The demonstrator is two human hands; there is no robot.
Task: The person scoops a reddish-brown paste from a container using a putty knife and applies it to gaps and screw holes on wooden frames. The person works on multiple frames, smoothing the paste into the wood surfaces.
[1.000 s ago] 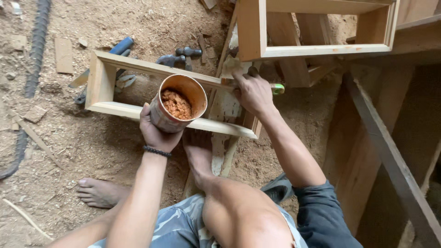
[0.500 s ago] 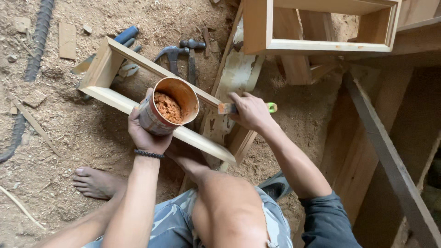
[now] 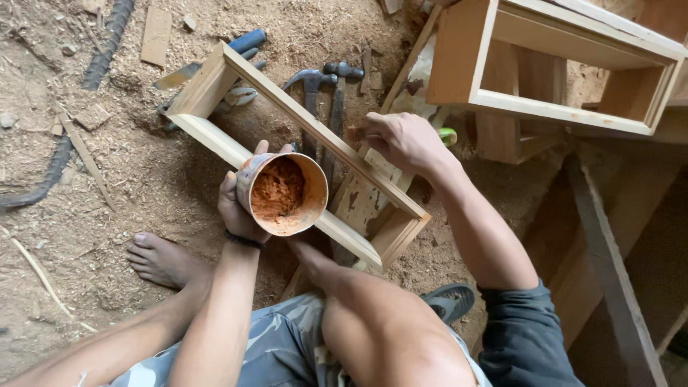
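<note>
- Orange-brown putty half fills the cut tin point(image 3: 282, 193) that my left hand point(image 3: 240, 211) grips from behind, fingers wrapped tight, just over the near rail of the wooden frame point(image 3: 301, 154).
- My right hand point(image 3: 401, 140) pinches a small dab of putty, fingers nearly closed, against the far rail; I judge the filling partly done, since most joints look bare.
- Room is tight: hammers point(image 3: 322, 82) lie inside the frame, a bigger frame point(image 3: 559, 64) crowds my right, and sawdust floor point(image 3: 107, 201) lies open on my left.
</note>
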